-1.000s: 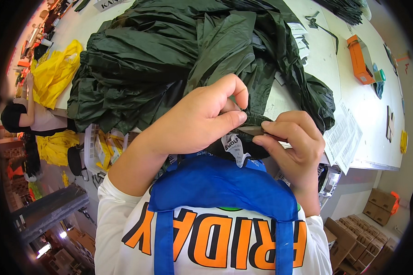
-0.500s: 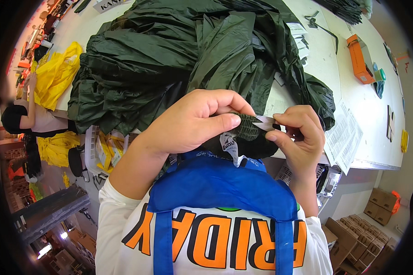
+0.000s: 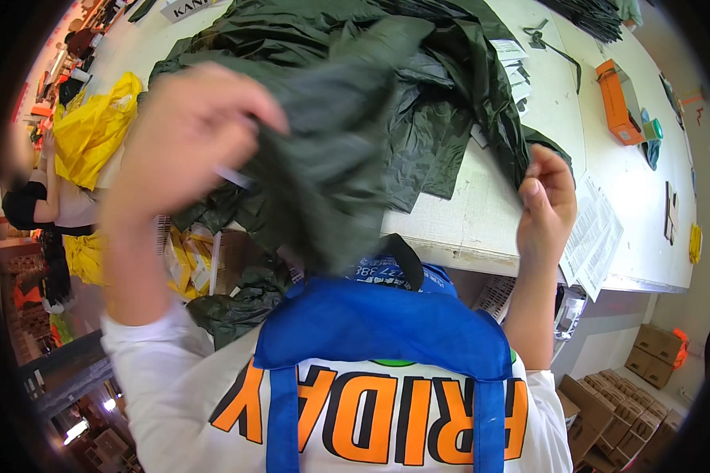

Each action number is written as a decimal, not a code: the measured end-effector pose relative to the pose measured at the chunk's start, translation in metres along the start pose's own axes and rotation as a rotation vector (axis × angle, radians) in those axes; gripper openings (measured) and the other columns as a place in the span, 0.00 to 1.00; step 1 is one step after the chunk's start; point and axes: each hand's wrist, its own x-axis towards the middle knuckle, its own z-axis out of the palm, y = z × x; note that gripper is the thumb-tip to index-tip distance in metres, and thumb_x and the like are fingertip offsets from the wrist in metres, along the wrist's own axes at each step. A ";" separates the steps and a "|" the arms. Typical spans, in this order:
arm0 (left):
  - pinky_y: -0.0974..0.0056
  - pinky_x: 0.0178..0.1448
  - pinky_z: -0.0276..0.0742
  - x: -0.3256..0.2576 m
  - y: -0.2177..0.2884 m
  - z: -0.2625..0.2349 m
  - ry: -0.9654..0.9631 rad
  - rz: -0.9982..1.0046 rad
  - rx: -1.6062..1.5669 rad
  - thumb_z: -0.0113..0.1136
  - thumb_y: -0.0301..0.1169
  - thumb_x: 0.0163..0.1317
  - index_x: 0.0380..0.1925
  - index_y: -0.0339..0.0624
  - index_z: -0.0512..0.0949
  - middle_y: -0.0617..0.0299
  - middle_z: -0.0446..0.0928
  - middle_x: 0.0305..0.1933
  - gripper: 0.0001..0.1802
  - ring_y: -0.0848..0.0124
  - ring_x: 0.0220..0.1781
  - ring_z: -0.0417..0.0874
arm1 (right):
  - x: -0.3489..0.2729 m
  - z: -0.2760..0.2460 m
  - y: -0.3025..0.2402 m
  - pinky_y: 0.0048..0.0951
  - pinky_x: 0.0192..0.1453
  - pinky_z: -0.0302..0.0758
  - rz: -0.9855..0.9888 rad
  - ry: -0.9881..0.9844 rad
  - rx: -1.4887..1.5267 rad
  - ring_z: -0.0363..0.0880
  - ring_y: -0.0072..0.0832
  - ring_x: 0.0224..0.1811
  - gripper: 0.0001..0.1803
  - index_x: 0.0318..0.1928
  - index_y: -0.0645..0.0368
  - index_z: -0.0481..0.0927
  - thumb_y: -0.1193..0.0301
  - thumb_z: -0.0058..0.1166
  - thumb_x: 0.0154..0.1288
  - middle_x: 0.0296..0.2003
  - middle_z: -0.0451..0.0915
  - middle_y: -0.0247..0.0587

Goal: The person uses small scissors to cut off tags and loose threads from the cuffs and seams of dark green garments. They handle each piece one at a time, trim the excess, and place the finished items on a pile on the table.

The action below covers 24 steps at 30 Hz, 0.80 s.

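Observation:
Blurred by motion, my left hand (image 3: 201, 134) is closed on the dark green garment (image 3: 331, 158), thin and shiny, which swings down in front of me. A small pale strip, perhaps a label, shows below my left fingers. My right hand (image 3: 548, 197) is raised at the right with its fingers curled in. Whatever those fingers hold is hidden from view. Behind both hands, a heap of similar dark green fabric (image 3: 292, 39) spreads over the white table (image 3: 450, 236).
Printed sheets (image 3: 592, 236) hang over the table's right edge. An orange box (image 3: 619, 102) stands beyond them. At far left, a person (image 3: 47, 193) works beside yellow fabric (image 3: 95, 134). More dark green fabric (image 3: 241, 307) hangs low at my left. Cardboard boxes (image 3: 615, 418) are stacked at lower right.
My left hand has moved up and left, pulling the garment away from my right hand. The elastic edge and small metal blades seen between my hands earlier no longer show. My right hand has shifted right.

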 end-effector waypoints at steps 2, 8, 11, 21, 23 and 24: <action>0.66 0.33 0.63 0.006 -0.035 -0.057 0.095 -0.151 0.439 0.45 0.19 0.48 0.28 0.39 0.75 0.62 0.68 0.23 0.10 0.71 0.27 0.68 | 0.009 -0.034 0.020 0.11 0.35 0.61 0.113 0.164 -0.201 0.62 0.12 0.28 0.12 0.43 0.62 0.77 0.76 0.57 0.56 0.30 0.70 0.26; 0.57 0.59 0.68 -0.080 -0.192 -0.160 0.014 -0.564 1.435 0.42 0.19 0.54 0.55 0.53 0.69 0.56 0.66 0.62 0.27 0.59 0.62 0.67 | 0.013 -0.141 0.096 0.31 0.46 0.66 0.127 0.009 -1.116 0.70 0.28 0.43 0.09 0.35 0.53 0.83 0.67 0.48 0.63 0.45 0.74 0.37; 0.58 0.63 0.64 -0.026 -0.131 -0.024 0.470 -0.203 0.768 0.43 0.19 0.51 0.54 0.45 0.69 0.54 0.68 0.60 0.27 0.57 0.60 0.69 | -0.016 -0.180 0.108 0.47 0.54 0.62 0.107 -0.101 -1.678 0.64 0.42 0.58 0.09 0.35 0.49 0.83 0.66 0.49 0.61 0.61 0.62 0.42; 0.55 0.65 0.59 0.024 0.045 0.218 -0.059 -0.010 -0.333 0.65 0.30 0.46 0.58 0.47 0.66 0.51 0.61 0.63 0.35 0.55 0.65 0.60 | 0.019 -0.136 0.021 0.21 0.47 0.68 0.455 -0.286 -0.477 0.73 0.20 0.38 0.13 0.41 0.67 0.80 0.71 0.44 0.67 0.35 0.80 0.35; 0.57 0.63 0.62 0.046 0.079 0.232 -0.345 -0.100 -0.869 0.67 0.35 0.49 0.65 0.50 0.55 0.52 0.59 0.64 0.43 0.58 0.65 0.60 | 0.015 -0.113 0.001 0.20 0.49 0.68 0.508 -0.384 -0.221 0.73 0.20 0.39 0.12 0.40 0.67 0.80 0.72 0.44 0.66 0.36 0.79 0.37; 0.58 0.62 0.64 0.050 0.094 0.244 -0.289 -0.154 -1.094 0.66 0.37 0.51 0.66 0.49 0.49 0.51 0.58 0.64 0.46 0.60 0.63 0.63 | 0.015 -0.101 -0.004 0.20 0.48 0.68 0.439 -0.510 -0.188 0.73 0.20 0.40 0.12 0.41 0.69 0.79 0.73 0.45 0.66 0.39 0.79 0.38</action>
